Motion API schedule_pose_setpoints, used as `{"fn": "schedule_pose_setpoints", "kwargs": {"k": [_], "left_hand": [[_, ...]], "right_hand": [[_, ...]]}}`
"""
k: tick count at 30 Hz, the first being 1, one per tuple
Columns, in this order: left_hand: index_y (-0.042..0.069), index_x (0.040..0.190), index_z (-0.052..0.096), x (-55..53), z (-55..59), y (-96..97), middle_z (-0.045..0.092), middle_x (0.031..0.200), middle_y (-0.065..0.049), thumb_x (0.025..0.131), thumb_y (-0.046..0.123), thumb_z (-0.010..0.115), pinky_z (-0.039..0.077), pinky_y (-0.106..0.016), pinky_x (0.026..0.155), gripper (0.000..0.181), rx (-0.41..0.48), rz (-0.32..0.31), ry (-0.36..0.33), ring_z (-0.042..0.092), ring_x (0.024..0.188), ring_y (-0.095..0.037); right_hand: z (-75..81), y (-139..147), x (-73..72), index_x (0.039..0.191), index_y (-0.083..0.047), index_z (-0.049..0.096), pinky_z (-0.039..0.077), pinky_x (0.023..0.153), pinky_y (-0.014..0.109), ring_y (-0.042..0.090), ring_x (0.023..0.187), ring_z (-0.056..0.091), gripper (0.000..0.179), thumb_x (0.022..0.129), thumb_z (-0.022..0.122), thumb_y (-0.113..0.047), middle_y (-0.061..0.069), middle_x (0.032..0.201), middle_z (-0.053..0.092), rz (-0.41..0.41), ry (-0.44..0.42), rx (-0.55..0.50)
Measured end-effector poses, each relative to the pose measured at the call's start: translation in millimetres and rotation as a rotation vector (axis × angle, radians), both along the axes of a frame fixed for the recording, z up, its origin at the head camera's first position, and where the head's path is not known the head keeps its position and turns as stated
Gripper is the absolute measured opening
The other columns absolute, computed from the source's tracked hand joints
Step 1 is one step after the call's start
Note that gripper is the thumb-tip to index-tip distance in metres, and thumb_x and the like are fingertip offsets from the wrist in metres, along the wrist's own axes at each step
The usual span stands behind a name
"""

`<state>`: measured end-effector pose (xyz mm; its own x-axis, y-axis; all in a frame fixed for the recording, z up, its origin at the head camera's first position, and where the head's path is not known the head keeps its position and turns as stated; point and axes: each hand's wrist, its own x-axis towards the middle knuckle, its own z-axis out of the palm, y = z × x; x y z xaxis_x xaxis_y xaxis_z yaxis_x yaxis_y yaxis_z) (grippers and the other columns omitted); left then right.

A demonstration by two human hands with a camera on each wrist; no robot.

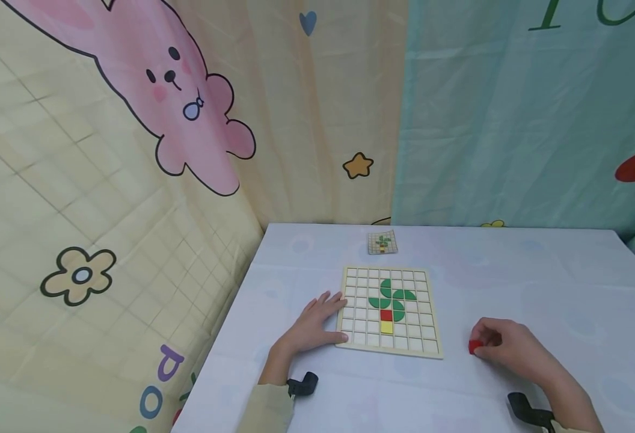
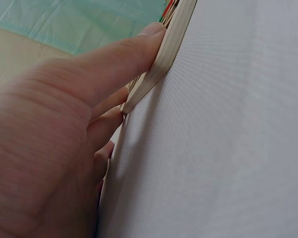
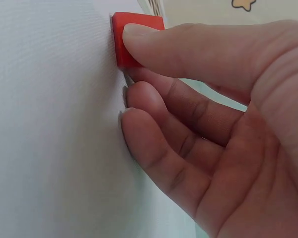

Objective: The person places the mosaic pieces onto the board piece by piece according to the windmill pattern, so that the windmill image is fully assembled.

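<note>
My right hand (image 1: 512,349) pinches a small red square tile (image 3: 120,44) between thumb and fingers, low over the tabletop to the right of the board. The other fingers curl loosely below it in the right wrist view. My left hand (image 1: 313,323) is spread along the left side of the square grid board (image 1: 435,313), thumb by its lower left corner and fingertips touching the edge. In the left wrist view the thumb rests against the board's wooden edge (image 2: 171,47). Green rounded pieces (image 1: 398,311) form a pinwheel on the grid, with a red square (image 1: 386,315) above a yellow square (image 1: 386,328).
A small pattern card (image 1: 382,242) showing a similar pinwheel lies behind the board. The white cloth-covered table (image 1: 296,252) reaches back to printed curtains (image 1: 323,120). Black wrist mounts (image 1: 303,383) sit on both arms.
</note>
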<state>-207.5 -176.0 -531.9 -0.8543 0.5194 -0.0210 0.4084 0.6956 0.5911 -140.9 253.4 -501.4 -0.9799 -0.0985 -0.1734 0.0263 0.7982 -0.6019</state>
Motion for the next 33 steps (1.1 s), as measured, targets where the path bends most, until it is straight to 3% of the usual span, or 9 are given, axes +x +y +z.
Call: {"fn": "schedule_pose_setpoints", "kwargs": {"k": [18,33], "left_hand": [[0.025,0.157,0.038,1.2,-0.6,-1.1,0.024,0.165,0.009,0.086,0.057,0.071,0.005,-0.046,0.124,0.085,0.004,-0.013,0.006,0.006,0.154,-0.018],[0.025,0.156,0.039,2.5,3.5,0.6,0.025,0.165,0.01,0.086,0.054,0.073,0.005,-0.045,0.124,0.084,0.002,-0.005,-0.007,0.006,0.154,-0.018]], "right_hand": [[9.2,-4.7,-6.9,0.094,-0.016,0.071,0.055,0.072,0.038,0.02,0.084,0.06,0.018,0.082,0.083,-0.013,-0.002,0.087,0.066,0.012,0.035,-0.009],[14.1,-18.6,-10.5,0.097,-0.014,0.071,0.055,0.07,0.034,0.02,0.084,0.061,0.019,0.082,0.082,-0.01,-0.001,0.087,0.065,0.027,0.064,-0.038]]}}
